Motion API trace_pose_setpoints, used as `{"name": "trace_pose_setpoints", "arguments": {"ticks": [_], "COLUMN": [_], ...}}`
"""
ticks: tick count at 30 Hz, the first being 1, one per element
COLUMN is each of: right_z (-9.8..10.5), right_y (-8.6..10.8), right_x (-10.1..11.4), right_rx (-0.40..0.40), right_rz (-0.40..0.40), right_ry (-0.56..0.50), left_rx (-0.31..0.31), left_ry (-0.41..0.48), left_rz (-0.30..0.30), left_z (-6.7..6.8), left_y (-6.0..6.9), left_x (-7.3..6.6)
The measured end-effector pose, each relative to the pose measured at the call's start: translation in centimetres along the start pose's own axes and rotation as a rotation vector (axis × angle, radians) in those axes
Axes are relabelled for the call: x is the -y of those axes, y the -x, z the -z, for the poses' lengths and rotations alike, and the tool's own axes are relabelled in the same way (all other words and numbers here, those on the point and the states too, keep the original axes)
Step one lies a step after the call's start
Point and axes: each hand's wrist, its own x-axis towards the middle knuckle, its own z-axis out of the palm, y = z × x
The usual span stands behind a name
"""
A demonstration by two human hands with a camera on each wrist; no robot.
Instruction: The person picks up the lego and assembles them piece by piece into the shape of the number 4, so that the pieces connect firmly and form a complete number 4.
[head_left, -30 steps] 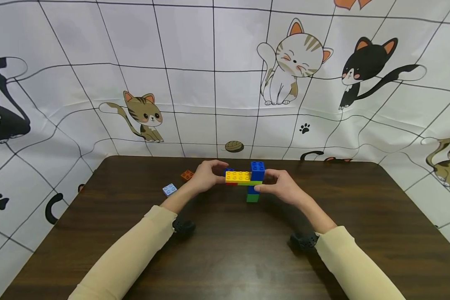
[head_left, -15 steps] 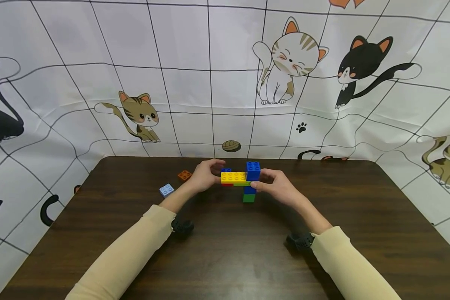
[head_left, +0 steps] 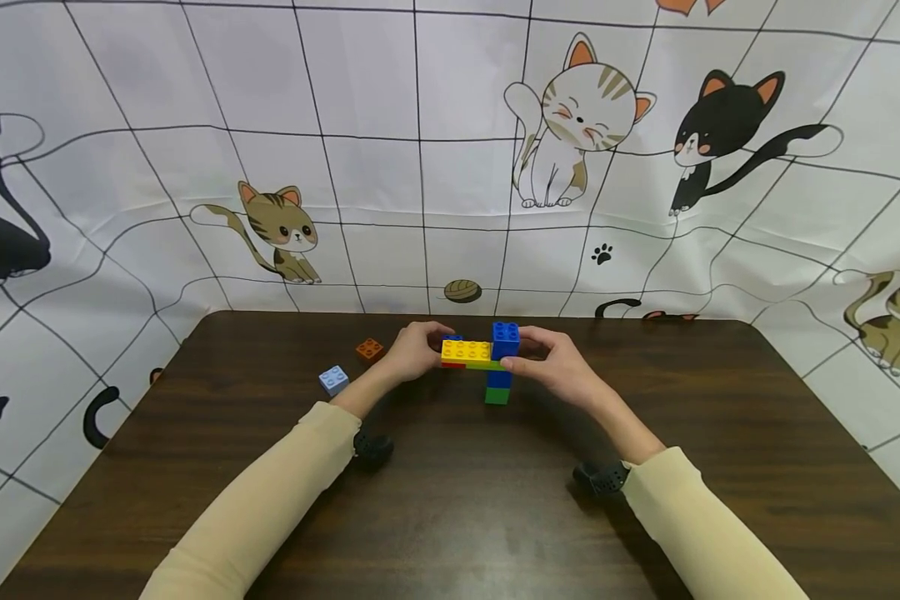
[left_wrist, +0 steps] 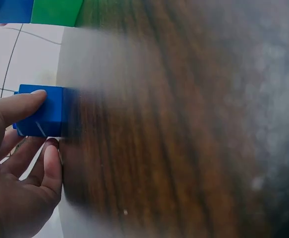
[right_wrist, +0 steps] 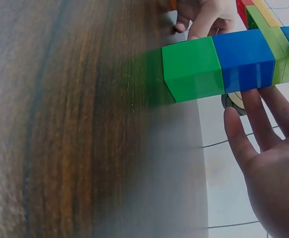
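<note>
Near the table's far edge stands a block structure: a green block (right_wrist: pixel 193 67) at the bottom, a blue block (right_wrist: pixel 246 59) on it, a lime piece across, then a yellow brick (head_left: pixel 466 352) and an upper blue block (head_left: pixel 506 340) on top. A red piece (head_left: pixel 453 365) shows under the yellow brick's left end. My right hand (head_left: pixel 558 367) grips the structure's right side at lime and upper blue level, thumb in front. My left hand (head_left: pixel 414 352) pinches a separate blue block (left_wrist: pixel 40 111), low by the tabletop; in the head view the yellow brick mostly hides it.
To the left of the left hand lie an orange block (head_left: pixel 370 350) and a light blue block (head_left: pixel 333 380). The dark wooden table (head_left: pixel 450 517) ends just behind the structure, where a white cat-print cloth (head_left: pixel 375 125) hangs.
The view has shifted slightly, so everything sits a little further left in the picture. Both hands keep their holds, and the blocks keep nearly the same arrangement.
</note>
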Motion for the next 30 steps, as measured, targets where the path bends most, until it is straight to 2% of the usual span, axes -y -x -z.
{"name": "trace_pose_setpoints", "arguments": {"ticks": [9,13,24,30], "right_z": [-0.2,0.0,0.0,0.1], "right_y": [0.0,0.0,-0.2,-0.1], "right_x": [0.1,0.0,-0.1,-0.1], "right_rx": [-0.008,-0.016,-0.005,-0.006], "right_rz": [-0.018,-0.018,-0.034,-0.039], "right_ry": [0.009,0.021,0.015,0.036], "left_rx": [-0.009,-0.004,-0.006,-0.03], "left_ry": [-0.036,-0.047,0.034,0.036], "left_rz": [0.009,-0.016,-0.056,-0.058], "left_z": [0.5,0.8,2.4,3.3], "left_y": [0.6,1.1,2.7,3.7], "left_x": [0.1,0.0,0.5,0.4]}}
